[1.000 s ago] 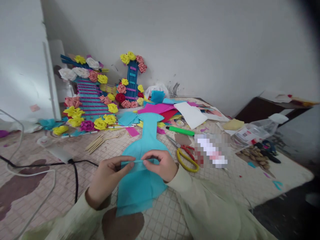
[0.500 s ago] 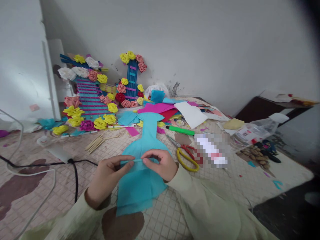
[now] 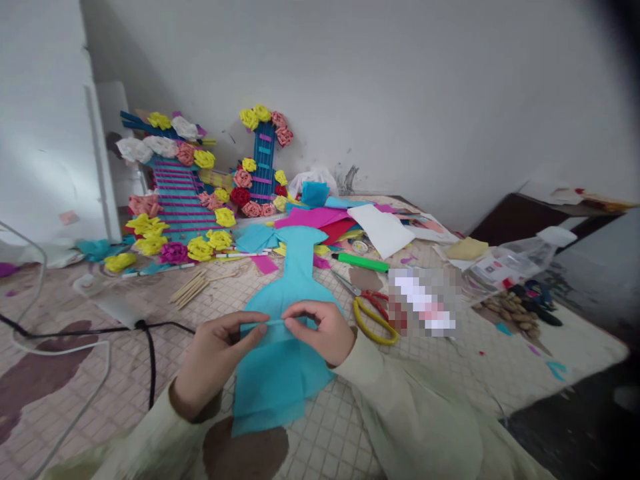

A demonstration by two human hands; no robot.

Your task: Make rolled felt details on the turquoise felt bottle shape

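A sheet of turquoise crepe paper point(image 3: 270, 383) hangs between my hands, its upper edge rolled or folded into a narrow band. My left hand point(image 3: 213, 353) pinches that edge between thumb and fingers. A short way to the right, my right hand point(image 3: 323, 330) pinches the same edge. Beneath the sheet lies a turquoise guitar-shaped cutout point(image 3: 299, 263), its neck pointing away from me and part of its body covered by the sheet and my hands. Scissors with red and yellow handles point(image 3: 375, 323) rest just right of my right hand.
Flower-trimmed instrument shapes point(image 3: 185, 193) lean at the wall. Coloured paper point(image 3: 317, 218) is heaped at the back. A green marker point(image 3: 363, 261), wooden sticks point(image 3: 190, 290), a power strip point(image 3: 107, 303) with cables and a plastic bag point(image 3: 510, 263) lie about the patterned table point(image 3: 335, 427).
Almost nothing differs. Both hands keep their pinch on the crepe paper's upper edge, and the sheet's lower edge hangs very slightly lower.
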